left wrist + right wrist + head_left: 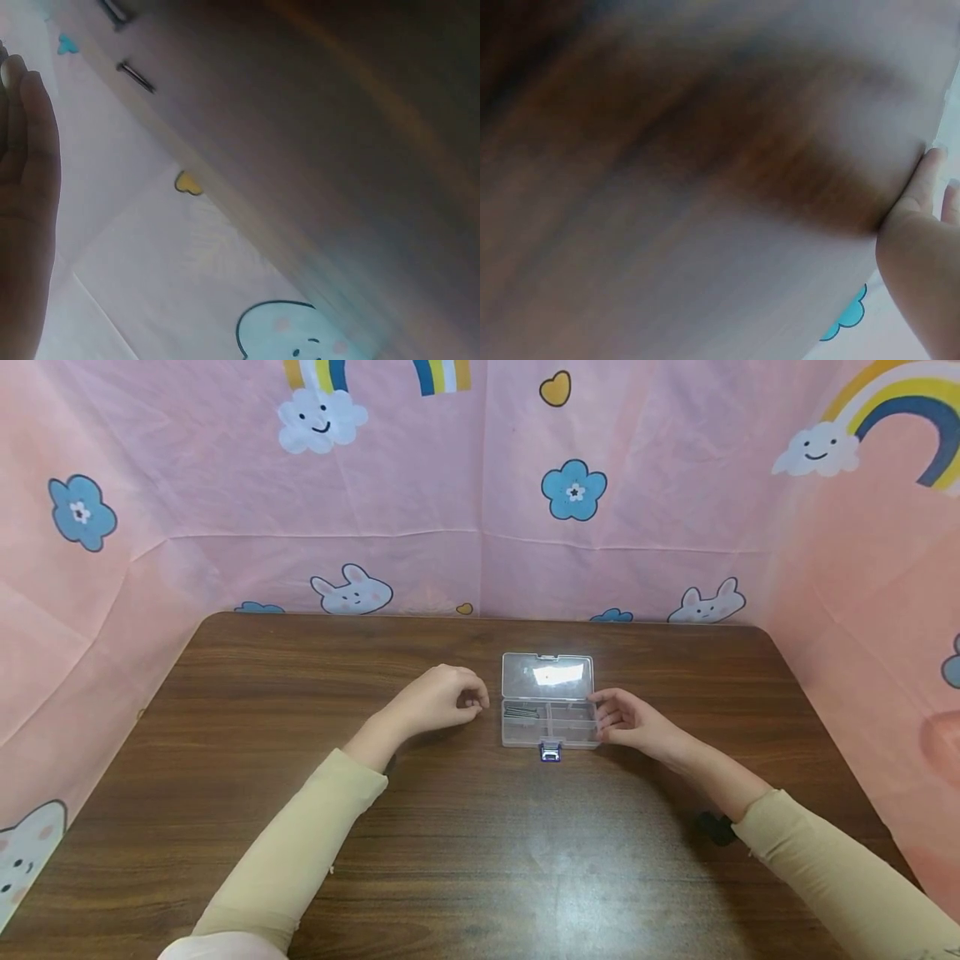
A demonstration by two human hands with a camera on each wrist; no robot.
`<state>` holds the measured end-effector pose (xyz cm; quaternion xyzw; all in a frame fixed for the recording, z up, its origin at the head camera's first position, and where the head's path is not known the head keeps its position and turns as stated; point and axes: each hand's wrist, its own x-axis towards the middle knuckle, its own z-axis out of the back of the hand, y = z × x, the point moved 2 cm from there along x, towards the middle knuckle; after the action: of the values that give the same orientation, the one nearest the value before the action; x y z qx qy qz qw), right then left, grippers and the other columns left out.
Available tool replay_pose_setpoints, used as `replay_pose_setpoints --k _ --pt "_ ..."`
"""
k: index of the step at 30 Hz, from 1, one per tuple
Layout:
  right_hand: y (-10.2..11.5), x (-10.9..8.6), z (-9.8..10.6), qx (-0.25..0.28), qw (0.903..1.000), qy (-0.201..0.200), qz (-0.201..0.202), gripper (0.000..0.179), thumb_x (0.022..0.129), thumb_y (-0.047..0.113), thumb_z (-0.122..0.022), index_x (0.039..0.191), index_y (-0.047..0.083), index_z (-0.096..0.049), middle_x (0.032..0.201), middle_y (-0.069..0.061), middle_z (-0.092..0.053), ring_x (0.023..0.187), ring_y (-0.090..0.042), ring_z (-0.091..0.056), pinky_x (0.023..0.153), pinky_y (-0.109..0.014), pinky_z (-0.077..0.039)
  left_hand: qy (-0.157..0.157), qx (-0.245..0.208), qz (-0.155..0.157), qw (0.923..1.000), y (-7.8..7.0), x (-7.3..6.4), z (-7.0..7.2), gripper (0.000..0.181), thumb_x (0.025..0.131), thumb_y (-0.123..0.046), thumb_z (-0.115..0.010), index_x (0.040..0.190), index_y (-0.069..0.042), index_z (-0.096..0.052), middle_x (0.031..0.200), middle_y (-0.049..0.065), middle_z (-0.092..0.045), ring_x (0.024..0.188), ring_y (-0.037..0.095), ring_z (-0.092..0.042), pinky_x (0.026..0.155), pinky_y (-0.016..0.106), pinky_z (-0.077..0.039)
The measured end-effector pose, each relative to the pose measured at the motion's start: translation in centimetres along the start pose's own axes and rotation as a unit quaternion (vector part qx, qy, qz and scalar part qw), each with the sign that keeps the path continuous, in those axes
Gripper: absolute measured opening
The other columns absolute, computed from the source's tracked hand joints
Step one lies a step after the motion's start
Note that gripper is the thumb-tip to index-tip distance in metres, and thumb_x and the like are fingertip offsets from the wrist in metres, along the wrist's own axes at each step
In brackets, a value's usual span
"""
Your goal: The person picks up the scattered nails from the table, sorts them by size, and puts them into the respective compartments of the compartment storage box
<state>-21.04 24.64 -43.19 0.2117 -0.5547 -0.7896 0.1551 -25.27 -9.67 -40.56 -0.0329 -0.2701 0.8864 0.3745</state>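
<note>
A clear plastic organizer box with dividers lies on the table, its hinged lid thrown back. Several thin metal screws lie together in its back left compartment. My right hand holds the box at its right side, thumb near the front corner and fingers by the hinge end. Just left of the box, my left hand hovers with loosely curled fingers and nothing visible in them. In the left wrist view, a screw and part of another show against the table surface.
The box's latch with a blue edge hangs down at the front. The brown wooden table runs back to a pink printed cloth, which also rises on both sides. A dark object sits by the right sleeve.
</note>
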Motion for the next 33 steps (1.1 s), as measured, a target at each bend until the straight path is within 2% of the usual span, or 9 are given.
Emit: replay_pose_setpoints --k 4,11,19,22,33 --pt "-0.2 -0.1 0.0 -0.003 1.0 0.001 -0.007 0.055 0.1 -0.005 -0.063 0.15 -0.01 -0.039 0.121 -0.021 -0.053 0.105 -0.012 -0.058 0.091 -0.014 -0.055 0.001 -0.007 0.0 1.0 -0.6 0.6 -0.6 0.01 0.093 -0.001 -0.073 0.096 -0.009 -0.078 0.097 0.002 -0.076 0.085 0.013 -0.064 0.079 0.028 -0.057" --pt "-0.3 -0.1 0.0 -0.003 1.0 0.0 0.004 0.055 0.099 -0.006 -0.064 0.149 -0.011 -0.04 0.117 -0.015 -0.055 0.103 -0.01 -0.059 0.09 -0.014 -0.055 0.005 -0.007 -0.029 0.9995 -1.8 1.5 -1.4 0.009 0.093 -0.001 -0.073 0.093 -0.009 -0.078 0.094 0.002 -0.076 0.083 0.012 -0.065 0.078 0.025 -0.057" --pt "-0.4 0.1 0.0 0.001 1.0 0.002 0.001 0.057 0.098 -0.007 -0.063 0.15 -0.011 -0.039 0.119 -0.018 -0.053 0.104 -0.01 -0.058 0.091 -0.013 -0.054 0.017 0.009 -0.043 0.9989 -2.8 2.2 -2.2 0.009 0.093 -0.002 -0.074 0.095 -0.009 -0.079 0.094 0.001 -0.076 0.083 0.01 -0.064 0.078 0.023 -0.056" --pt "-0.3 0.1 0.0 0.004 1.0 0.001 0.0 0.057 0.099 -0.007 -0.063 0.15 -0.011 -0.039 0.119 -0.016 -0.053 0.104 -0.01 -0.058 0.091 -0.014 -0.054 0.021 0.012 -0.046 0.9986 -3.1 2.3 -2.4 0.01 0.093 -0.002 -0.074 0.095 -0.009 -0.079 0.094 0.001 -0.077 0.083 0.011 -0.063 0.078 0.024 -0.056" --pt "-0.2 0.0 0.1 0.001 1.0 0.005 -0.002 0.057 0.099 -0.005 -0.063 0.151 -0.01 -0.038 0.122 -0.023 -0.052 0.105 -0.011 -0.057 0.091 -0.014 -0.054 0.036 0.022 -0.055 0.9976 -3.8 2.4 -2.7 0.01 0.095 -0.004 -0.075 0.097 -0.012 -0.081 0.096 -0.002 -0.078 0.085 0.01 -0.065 0.081 0.024 -0.057"
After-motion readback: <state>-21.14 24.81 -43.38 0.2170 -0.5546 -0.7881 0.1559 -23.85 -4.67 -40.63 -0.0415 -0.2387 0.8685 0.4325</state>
